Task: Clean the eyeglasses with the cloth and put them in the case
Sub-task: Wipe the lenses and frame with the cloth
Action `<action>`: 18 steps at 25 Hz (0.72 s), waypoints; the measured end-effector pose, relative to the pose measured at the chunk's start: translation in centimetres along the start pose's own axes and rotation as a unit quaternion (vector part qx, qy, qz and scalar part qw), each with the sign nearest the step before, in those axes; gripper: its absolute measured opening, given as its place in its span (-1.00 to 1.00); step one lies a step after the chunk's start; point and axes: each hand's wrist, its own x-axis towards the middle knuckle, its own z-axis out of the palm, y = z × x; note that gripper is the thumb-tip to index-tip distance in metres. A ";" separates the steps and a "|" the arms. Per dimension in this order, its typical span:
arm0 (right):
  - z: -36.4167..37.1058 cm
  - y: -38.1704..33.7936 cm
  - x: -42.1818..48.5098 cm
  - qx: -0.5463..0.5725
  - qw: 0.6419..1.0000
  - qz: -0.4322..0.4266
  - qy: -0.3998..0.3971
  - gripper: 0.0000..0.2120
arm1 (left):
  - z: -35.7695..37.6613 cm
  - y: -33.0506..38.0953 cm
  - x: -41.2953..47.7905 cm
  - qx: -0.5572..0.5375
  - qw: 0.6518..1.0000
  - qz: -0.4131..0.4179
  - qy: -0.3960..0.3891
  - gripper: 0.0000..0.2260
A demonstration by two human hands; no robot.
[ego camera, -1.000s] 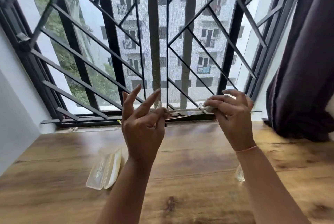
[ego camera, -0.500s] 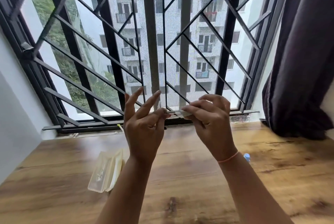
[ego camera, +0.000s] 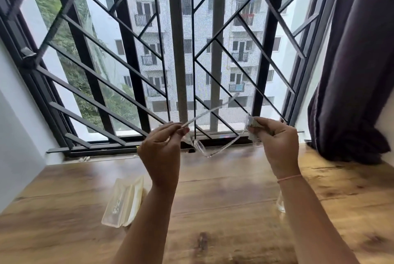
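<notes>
The clear-framed, thin plastic eyeglasses are held in mid-air before the window: the left hand is pinched on one temple arm, and the right hand is closed on a small pale cloth wrapped over the far lens at 3 o'clock. The frame is judged light, slippery and easily bent, so it is best gripped at rim or hinge. The open, translucent cream case lies on the wooden tabletop at 7 o'clock.

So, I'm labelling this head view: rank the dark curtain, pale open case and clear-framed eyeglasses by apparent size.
1. Dark purple curtain
2. Pale translucent open case
3. Clear-framed eyeglasses, though comparable to the case and nearer the camera, so unsure.
</notes>
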 end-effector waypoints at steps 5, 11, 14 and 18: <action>1.0 1.1 -2.3 0.222 0.943 0.242 0.048 -0.84 | 0.6 -1.1 0.1 -0.241 0.860 -0.440 0.090 -0.90; 2.1 1.7 -4.1 0.264 0.894 0.355 -0.069 -0.86 | 0.9 -2.6 -1.5 -0.227 0.811 -0.535 0.072 -0.91; 2.0 1.5 -3.7 0.262 0.897 0.352 -0.058 -0.87 | 0.8 -2.9 -1.9 -0.220 0.825 -0.517 0.057 -0.87; 1.7 1.9 -3.2 0.246 0.886 0.392 -0.029 -0.88 | 0.5 -2.4 -2.1 -0.210 0.858 -0.469 -0.006 -0.95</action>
